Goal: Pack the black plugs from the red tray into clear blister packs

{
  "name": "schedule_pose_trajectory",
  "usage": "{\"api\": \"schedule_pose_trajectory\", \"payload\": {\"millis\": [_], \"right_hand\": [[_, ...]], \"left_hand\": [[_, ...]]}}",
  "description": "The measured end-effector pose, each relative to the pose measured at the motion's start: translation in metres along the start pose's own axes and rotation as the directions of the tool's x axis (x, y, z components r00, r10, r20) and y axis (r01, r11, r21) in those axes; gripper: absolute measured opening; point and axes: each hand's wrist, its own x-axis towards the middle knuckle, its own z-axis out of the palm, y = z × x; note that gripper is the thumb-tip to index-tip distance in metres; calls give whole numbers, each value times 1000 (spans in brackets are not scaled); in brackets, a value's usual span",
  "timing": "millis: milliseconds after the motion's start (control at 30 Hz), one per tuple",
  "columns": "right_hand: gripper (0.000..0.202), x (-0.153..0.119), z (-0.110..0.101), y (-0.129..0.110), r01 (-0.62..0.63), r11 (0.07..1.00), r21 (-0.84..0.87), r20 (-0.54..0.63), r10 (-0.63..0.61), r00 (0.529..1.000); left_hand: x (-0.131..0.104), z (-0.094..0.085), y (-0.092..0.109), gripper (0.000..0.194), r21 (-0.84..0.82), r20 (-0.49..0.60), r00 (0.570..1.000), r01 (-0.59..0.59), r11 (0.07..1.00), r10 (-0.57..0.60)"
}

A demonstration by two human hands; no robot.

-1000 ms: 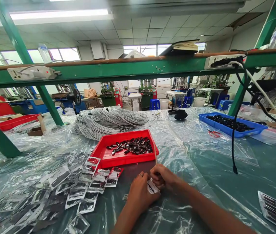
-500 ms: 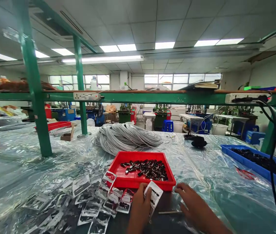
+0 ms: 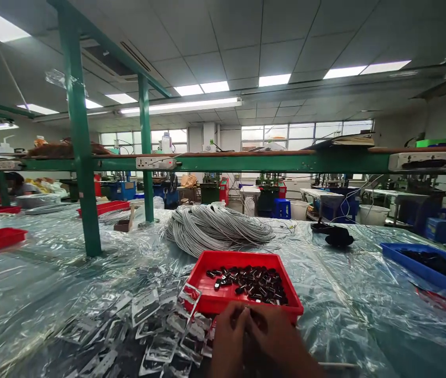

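My left hand (image 3: 228, 338) and my right hand (image 3: 276, 338) meet just in front of a red tray (image 3: 203, 294). Their thumbs and fingers are pinched together at the tips. Half a second ago the left fingers held a small flat plastic packet; now the hands cover nearly all of whatever is between them. Inside the tray lie many small black pieces with shiny metal ends (image 3: 260, 283), too small to name surely. To the left of my hands spreads a loose pile of clear, white-edged packets (image 3: 147, 336) with dark contents.
Behind the tray sits a big coil of grey cable (image 3: 215, 226). A blue tray (image 3: 396, 254) of dark items stands to the right. Green posts (image 3: 84, 184) carry a shelf rail (image 3: 266, 164) over the plastic-covered table (image 3: 336, 315). A thin stick (image 3: 339, 364) lies low right.
My right hand has moved left from beside the tray's corner to meet my left hand. The packet has gone from sight behind the fingers. The view has turned slightly left.
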Motion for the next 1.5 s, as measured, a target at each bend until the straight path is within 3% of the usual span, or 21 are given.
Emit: {"api": "schedule_pose_trajectory", "payload": {"millis": [167, 267, 367, 500, 600, 700, 767, 867, 967, 1267, 1367, 1500], "right_hand": [[18, -1, -23, 30, -172, 980, 96, 112, 161, 981], [17, -6, -31, 38, -239, 942, 234, 211, 191, 959], [15, -8, -30, 37, -199, 964, 178, 233, 156, 960], [18, -4, -21, 38, -93, 995, -20, 156, 95, 983], [11, -2, -16, 36, -111, 994, 6, 136, 110, 985], [24, -3, -13, 28, -22, 1000, -14, 6, 23, 1000], [25, -3, -11, 21, 54, 989, -135, -68, -64, 996], [14, -2, -7, 16, 111, 953, -283, -71, -136, 988], [15, -2, -3, 16, 156, 934, -322, -66, -187, 980], [18, -5, -7, 12, 87, 946, -312, -39, -104, 994], [21, -5, -2, 16, 133, 891, -434, -24, -159, 987], [21, -5, 6, 22, 295, 706, -644, 41, -353, 935]], "left_hand": [[2, -7, -6, 35, 87, 271, 961, 34, 996, -56], [0, -10, -11, 30, 112, 348, 930, 81, 990, -116], [0, -11, -13, 34, 128, 327, 935, 98, 987, -135], [5, -6, -22, 45, 99, 292, 944, 128, 987, -152], [9, -1, -32, 53, 37, 217, 960, 172, 984, -176], [11, 1, -37, 59, -2, 146, 972, 185, 983, -182], [11, 1, -37, 62, -13, 97, 977, 194, 981, -192], [10, 1, -30, 64, -16, 56, 979, 200, 980, -198], [7, 2, -23, 63, 10, 35, 983, 178, 984, -178], [2, 6, -27, 53, 183, 87, 996, 13, 983, -29], [2, 7, -28, 53, 202, 105, 994, 10, 979, -32], [4, 8, -38, 51, 232, 36, 998, 40, 972, -49]]}}
